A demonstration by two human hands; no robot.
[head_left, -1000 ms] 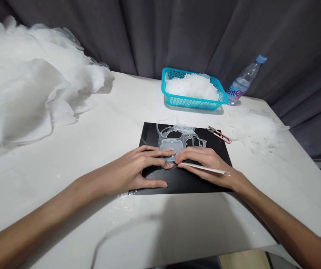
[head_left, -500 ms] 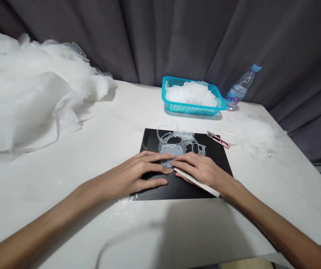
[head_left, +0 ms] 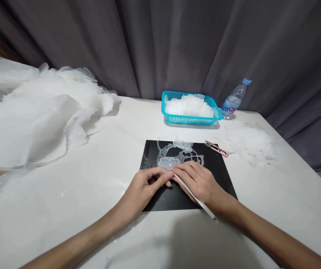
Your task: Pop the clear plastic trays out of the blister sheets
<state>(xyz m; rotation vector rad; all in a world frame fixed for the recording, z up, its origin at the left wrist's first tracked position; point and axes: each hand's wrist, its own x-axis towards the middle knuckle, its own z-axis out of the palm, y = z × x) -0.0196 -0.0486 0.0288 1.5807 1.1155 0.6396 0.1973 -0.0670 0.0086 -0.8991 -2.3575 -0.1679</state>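
A black mat (head_left: 219,175) lies on the white table (head_left: 93,179). Several clear plastic cut-out pieces (head_left: 174,155) lie on its far half. My left hand (head_left: 146,185) rests on the mat's near left part, fingers curled, its fingertips pinching at the edge of a clear piece. My right hand (head_left: 198,179) lies beside it, fingers closed round a thin white stick-like tool (head_left: 194,196) that runs back under my wrist. Both sets of fingertips meet at the same clear piece.
A turquoise basket (head_left: 190,119) with white plastic bits stands behind the mat. A water bottle (head_left: 233,101) stands to its right. Small pink snips (head_left: 216,148) lie at the mat's far right corner. White scraps (head_left: 250,142) spread at right. A big heap of white film (head_left: 37,119) fills the left.
My left hand's fingers have curled from flat into a pinch. The white tool has swung from crosswise to pointing back along my right wrist. The view has tilted up.
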